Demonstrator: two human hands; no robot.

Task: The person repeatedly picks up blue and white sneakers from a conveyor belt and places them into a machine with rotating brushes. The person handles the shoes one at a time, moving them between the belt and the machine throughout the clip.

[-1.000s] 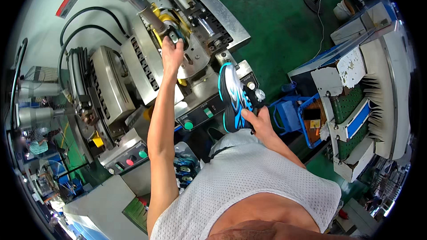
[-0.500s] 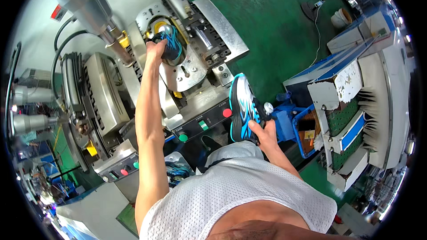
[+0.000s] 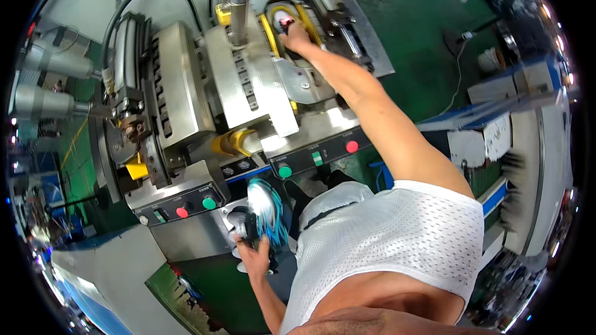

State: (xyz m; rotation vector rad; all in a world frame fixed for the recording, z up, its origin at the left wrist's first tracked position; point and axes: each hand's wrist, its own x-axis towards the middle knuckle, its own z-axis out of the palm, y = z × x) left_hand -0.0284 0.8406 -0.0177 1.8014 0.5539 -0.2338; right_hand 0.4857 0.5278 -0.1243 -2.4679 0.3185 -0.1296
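In my left hand (image 3: 253, 259), low beside my lap, is a shoe (image 3: 266, 208) with a pale toe and bright blue laces; its outline is smeared by motion. My fingers and thumb close round its dark heel end. My right arm stretches forward to the far press station. There my right hand (image 3: 297, 38) grips what looks like another shoe (image 3: 284, 17), pale at the toe, with a pinkish-red lit patch on its dark part. Yellow pads (image 3: 271, 34) flank it, and my hand hides most of it.
A control panel with green (image 3: 285, 170) and red (image 3: 352, 146) buttons runs along the near edge. A second press station (image 3: 177, 80) stands at left. To the right is a brush-fringed rack (image 3: 510, 174). A metal ram (image 3: 238, 9) hangs left of my right hand.
My left hand has left the press and now holds a shoe low by my lap. My right hand has gone from the right side up into the press. The view has shifted.
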